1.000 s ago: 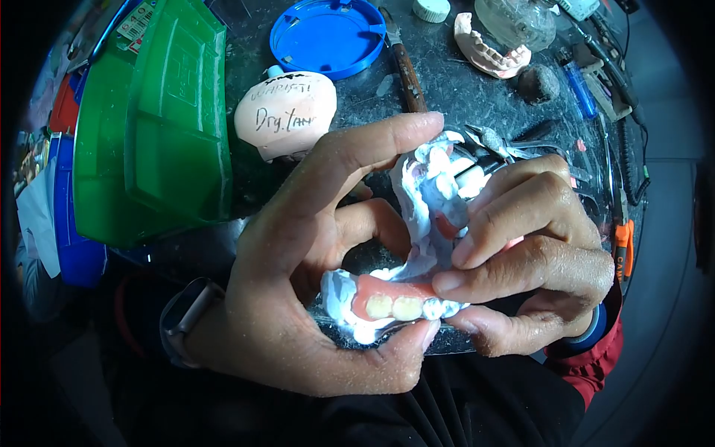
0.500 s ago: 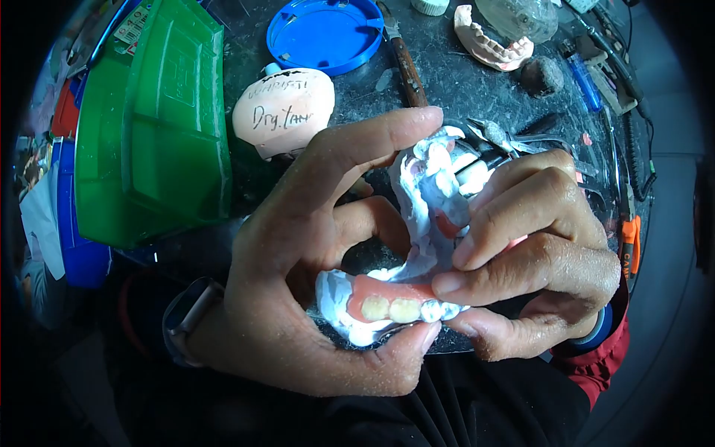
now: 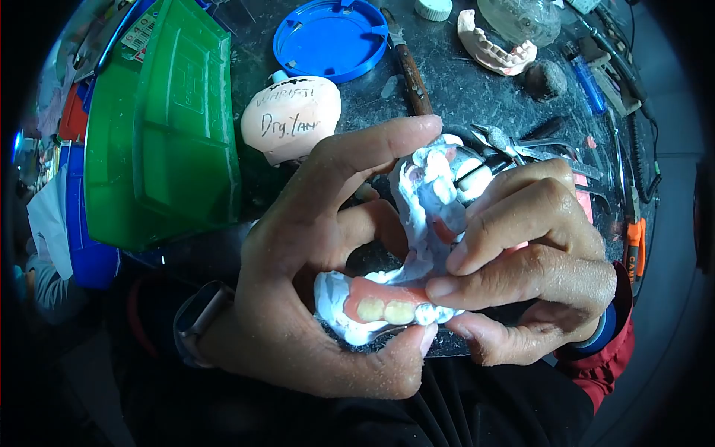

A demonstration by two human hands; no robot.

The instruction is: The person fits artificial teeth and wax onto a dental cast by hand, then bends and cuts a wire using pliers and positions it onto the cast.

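White, chalky dental cast [image 3: 418,253] here, held up between both hands, with a pink base [image 3: 360,290] and two yellowish teeth [image 3: 384,311] on its near side. Left hand [image 3: 287,279] has it gripped, index at the far end, thumb at the near; right hand [image 3: 547,257] is pinching the near side. Green bin [image 3: 160,138] is left of the cast, lettered pinkish block [image 3: 292,115] beyond it to the left, pliers [image 3: 497,140] beyond it to the right.

Cast [image 3: 417,223] is held b/w L hand [image 3: 290,253] & R hand [image 3: 551,261]; bin [image 3: 160,149] is set to L, lid [image 3: 330,41] behind block [image 3: 290,115], tool [image 3: 412,82] laid R of lid.
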